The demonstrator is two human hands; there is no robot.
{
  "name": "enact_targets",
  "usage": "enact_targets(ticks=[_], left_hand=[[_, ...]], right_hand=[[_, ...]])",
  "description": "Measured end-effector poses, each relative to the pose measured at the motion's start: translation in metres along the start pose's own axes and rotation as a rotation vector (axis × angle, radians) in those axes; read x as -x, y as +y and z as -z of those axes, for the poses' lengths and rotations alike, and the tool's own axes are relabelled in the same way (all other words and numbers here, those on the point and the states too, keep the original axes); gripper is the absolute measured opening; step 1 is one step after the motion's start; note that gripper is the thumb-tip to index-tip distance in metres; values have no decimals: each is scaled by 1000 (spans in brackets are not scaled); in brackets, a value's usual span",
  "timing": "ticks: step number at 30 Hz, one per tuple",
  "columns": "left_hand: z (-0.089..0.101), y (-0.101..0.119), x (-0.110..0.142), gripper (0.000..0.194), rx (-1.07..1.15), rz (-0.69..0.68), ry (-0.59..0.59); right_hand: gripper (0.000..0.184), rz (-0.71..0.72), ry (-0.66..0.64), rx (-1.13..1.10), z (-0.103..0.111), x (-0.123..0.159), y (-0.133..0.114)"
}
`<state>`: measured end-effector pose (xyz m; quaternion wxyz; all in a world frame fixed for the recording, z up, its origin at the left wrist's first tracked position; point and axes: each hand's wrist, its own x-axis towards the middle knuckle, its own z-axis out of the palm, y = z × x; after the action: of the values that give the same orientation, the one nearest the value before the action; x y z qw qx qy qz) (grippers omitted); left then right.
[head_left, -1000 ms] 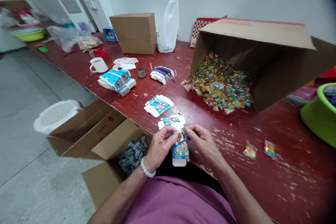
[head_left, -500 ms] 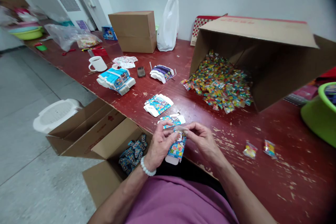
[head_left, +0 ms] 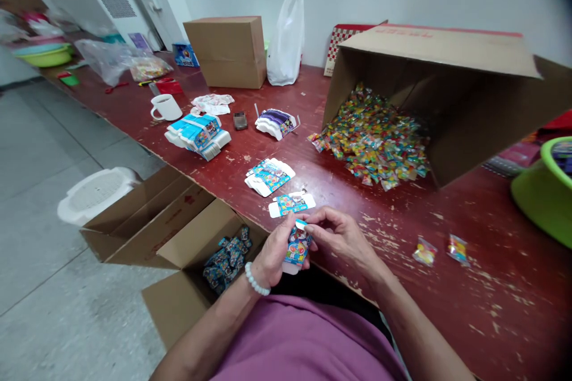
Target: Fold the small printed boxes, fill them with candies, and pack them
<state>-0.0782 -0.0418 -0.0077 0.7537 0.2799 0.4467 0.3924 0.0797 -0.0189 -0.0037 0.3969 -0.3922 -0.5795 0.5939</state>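
A small blue printed candy box (head_left: 298, 245) is between my hands at the table's front edge, its lower white flap sticking out. My left hand (head_left: 276, 250) is wrapped round the box from the left side. At its top, my right hand (head_left: 336, 231) pinches the end flap, which is bent over. A flat blue carton (head_left: 292, 205) lies just beyond my fingers, and a few more flattened cartons (head_left: 270, 177) are behind it. Two wrapped candies (head_left: 424, 251) lie to the right of my right hand.
A large cardboard box (head_left: 429, 47) on its side spills wrapped candies (head_left: 375, 137). Below the table edge, an open carton (head_left: 192, 250) holds filled blue boxes. Bundled cartons (head_left: 196, 134), a white mug (head_left: 166, 108) and a green basin (head_left: 540, 196) are on the red table.
The box's top flap, upright between both hands before, is now folded over. My left hand has closed further round the box, and my right fingers have moved in onto its top.
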Motion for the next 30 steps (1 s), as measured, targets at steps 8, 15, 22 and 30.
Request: enact_targets(ticks=[8,15,22,30], left_hand=[[0,-3,-2,76,-183,-109,-17],[5,-5,-3,74,-169,-122,-10],[-1,-7,-4,61,-81,-95,-22],[1,1,6,47,75,-45,-79]], right_hand=[[23,-101,48,-67,-1,-11,-6],[24,-49,-7,-21,0,-6,-6],[12,246,32,298,-4,3,9],[41,71,476,834,115,-55,24]])
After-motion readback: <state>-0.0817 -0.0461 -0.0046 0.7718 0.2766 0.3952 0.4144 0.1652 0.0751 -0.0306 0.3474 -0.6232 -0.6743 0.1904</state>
